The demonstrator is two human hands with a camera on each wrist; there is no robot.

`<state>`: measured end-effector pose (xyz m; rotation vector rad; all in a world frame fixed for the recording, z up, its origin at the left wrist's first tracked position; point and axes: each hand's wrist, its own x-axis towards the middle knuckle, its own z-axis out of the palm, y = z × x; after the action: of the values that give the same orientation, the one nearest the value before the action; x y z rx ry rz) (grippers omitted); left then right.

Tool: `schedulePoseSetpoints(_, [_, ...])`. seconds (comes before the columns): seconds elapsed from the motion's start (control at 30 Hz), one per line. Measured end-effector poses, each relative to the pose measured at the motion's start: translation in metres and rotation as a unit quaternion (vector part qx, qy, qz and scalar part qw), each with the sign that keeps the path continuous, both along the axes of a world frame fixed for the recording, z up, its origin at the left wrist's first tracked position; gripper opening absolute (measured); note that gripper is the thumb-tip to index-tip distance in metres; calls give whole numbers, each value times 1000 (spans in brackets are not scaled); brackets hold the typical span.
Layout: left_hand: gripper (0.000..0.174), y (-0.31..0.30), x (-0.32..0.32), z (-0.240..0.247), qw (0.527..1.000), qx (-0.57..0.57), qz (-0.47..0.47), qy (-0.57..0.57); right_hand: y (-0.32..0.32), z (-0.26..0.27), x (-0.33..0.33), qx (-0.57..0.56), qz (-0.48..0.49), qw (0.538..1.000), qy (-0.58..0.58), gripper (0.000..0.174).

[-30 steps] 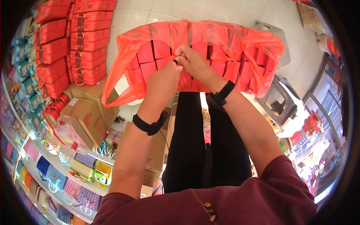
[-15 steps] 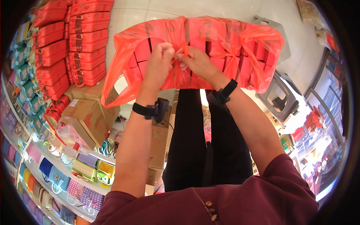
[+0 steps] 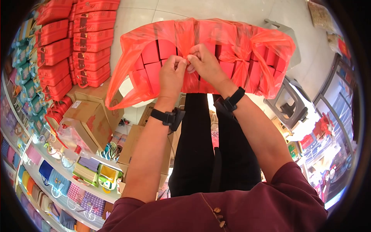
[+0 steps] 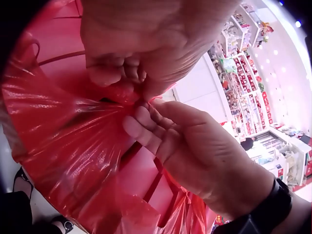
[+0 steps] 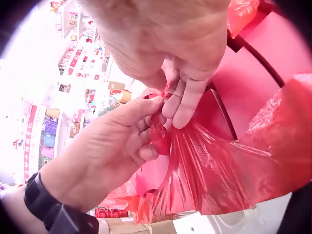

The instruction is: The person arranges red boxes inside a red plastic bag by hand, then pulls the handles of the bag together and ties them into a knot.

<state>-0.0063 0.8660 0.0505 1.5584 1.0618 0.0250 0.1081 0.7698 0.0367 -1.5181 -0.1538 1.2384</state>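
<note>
A thin red plastic bag (image 3: 185, 34) is stretched over rows of pink-red boxes (image 3: 152, 73). At the middle of the pack, my left hand (image 3: 172, 75) pinches a gathered end of the bag between thumb and curled fingers. My right hand (image 3: 207, 66) meets it there, thumb and fingertips gripping the twisted plastic. Seen from the right wrist, a small twist of film (image 5: 163, 93) runs between the fingertips of both hands, with pleats fanning out below. Another gathered knot (image 3: 240, 60) sits to the right on the pack. A loose handle loop (image 3: 116, 101) hangs at the left.
Stacked red cases (image 3: 91, 40) stand at the left, with cardboard boxes (image 3: 87, 120) below them. Shelves of small bags (image 3: 92, 203) curve along the lower left. A grey plastic stool (image 3: 288, 102) is to the right of the pack, beside a glass door frame (image 3: 328, 83).
My left hand drew up and left from the knot half a second ago, then came back to the right and down beside the right hand. The right hand stays at the gathered plastic.
</note>
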Motion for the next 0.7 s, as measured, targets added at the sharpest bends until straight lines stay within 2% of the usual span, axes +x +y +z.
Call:
schedulePoseSetpoints(0.1, [11, 1, 0, -4, 995, -81, 55, 1, -5, -8, -7, 31, 50, 993, -101, 20])
schedulePoseSetpoints(0.23, [12, 6, -3, -1, 971, -216, 104, 17, -7, -9, -8, 81, 122, 953, -265, 28])
schedulePoseSetpoints(0.37, [15, 18, -1, 8, 972, -219, 40, 72, -3, -12, -17, 84, 129, 914, -375, 31])
schedulePoseSetpoints(0.47, [16, 23, 4, 11, 972, -215, 11, 95, -4, -12, -21, 75, 134, 900, -408, 19])
schedulePoseSetpoints(0.57, [18, 30, 7, 15, 969, -225, -5, 105, -3, 7, -18, 17, 188, 898, -397, 16])
schedulePoseSetpoints(0.67, [19, 37, 7, 16, 964, -242, -34, 110, 0, 12, -16, -31, 187, 943, -274, 17])
schedulePoseSetpoints(0.7, [19, 39, 7, 17, 962, -245, -42, 110, 2, 12, -16, -30, 190, 938, -288, 16])
